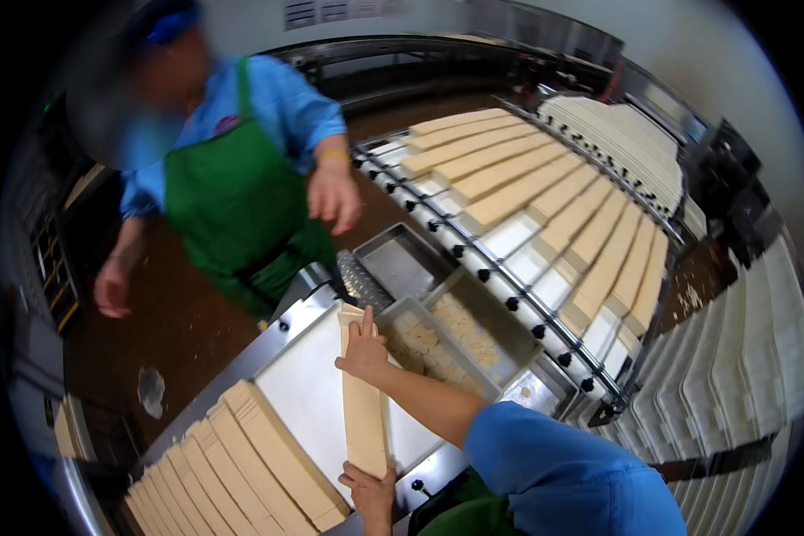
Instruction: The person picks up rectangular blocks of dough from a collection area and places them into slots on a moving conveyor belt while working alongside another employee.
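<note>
A long beige block (364, 415), apparently layered from thin sheets, lies along a white work surface (308, 375). My right hand (364, 350) reaches over its far end, fingers and thumb gripping around the sides. At the near end, my left hand (369, 493) grips the block, thumb on one side and fingers on the other. To the left stands a row of similar beige blocks (259, 447), packed side by side on the same surface. Whether the held block is lifted slightly or resting cannot be told.
A conveyor (514, 259) with rows of beige blocks runs at the right. Metal trays with broken beige pieces (464, 326) sit between. A co-worker in a green apron (241, 205) stands across at the left. White stacked trays (715, 357) stand far right.
</note>
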Tool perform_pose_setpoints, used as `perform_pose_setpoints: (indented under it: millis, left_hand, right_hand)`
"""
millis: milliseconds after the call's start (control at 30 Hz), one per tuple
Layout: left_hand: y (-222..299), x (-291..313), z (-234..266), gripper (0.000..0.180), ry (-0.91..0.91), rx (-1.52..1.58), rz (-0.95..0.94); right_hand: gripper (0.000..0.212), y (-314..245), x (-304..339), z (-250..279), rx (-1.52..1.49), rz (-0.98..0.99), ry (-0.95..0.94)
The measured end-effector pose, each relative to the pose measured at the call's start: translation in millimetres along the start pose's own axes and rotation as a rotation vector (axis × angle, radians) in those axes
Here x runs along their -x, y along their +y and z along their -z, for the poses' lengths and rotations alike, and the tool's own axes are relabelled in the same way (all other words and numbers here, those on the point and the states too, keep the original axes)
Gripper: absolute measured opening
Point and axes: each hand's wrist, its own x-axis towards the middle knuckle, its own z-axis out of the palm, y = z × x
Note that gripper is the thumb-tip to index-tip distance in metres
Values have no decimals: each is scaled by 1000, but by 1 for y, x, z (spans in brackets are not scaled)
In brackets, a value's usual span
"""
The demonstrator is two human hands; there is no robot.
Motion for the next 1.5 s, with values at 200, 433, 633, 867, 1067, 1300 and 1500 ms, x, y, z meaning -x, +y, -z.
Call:
perform_pose_setpoints:
  millis: [200,433,633,867,1067,1300,1500]
  left_hand:
    - [54,-11,-40,68,193,174,-288]
    - [188,-39,-80,75,257,206,-605]
    - [280,-78,-107,73,277,185,-848]
    - [322,-142,-125,62,-24,151,-902]
    - [358,-163,-171,53,-85,106,-894]
    - [366,-143,-196,48,-81,294,-693]
    - [344,-131,-218,45,110,515,-826]
  right_hand:
    - [85,130,13,55,-530,-173,360]
    - [76,253,-24,157,-682,-245,644]
    - [74,326,-84,212,-638,-420,654]
    - [71,397,-130,229,-110,-446,301]
    - [70,380,-135,203,-61,-284,405]
    - [75,316,-91,188,-309,-2,196]
    - [53,314,-62,176,-601,198,364]
